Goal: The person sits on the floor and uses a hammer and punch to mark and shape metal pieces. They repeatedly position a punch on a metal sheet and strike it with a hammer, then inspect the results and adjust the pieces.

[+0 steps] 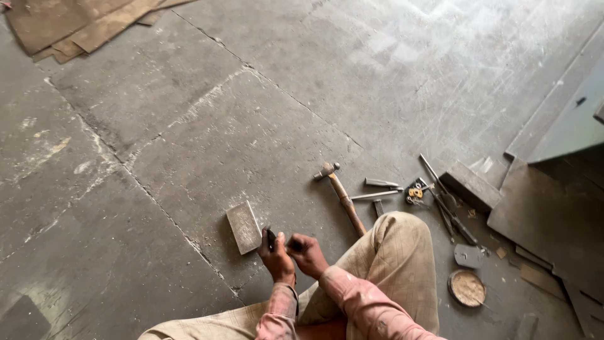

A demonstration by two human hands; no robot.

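On the grey stone floor (189,126), seen from the head camera, a person sits with knees bent, both hands held together just above the ground. The left hand (275,255) curls its fingers around a small dark piece (270,238), and the right hand (308,252) pinches another small dark object (294,244) beside it; what these are is too small to tell. A flat metal block (243,227) lies just beside the left hand. A hammer (341,196) rests near the knee, with chisels (380,189) and a round tin (467,288) further right.
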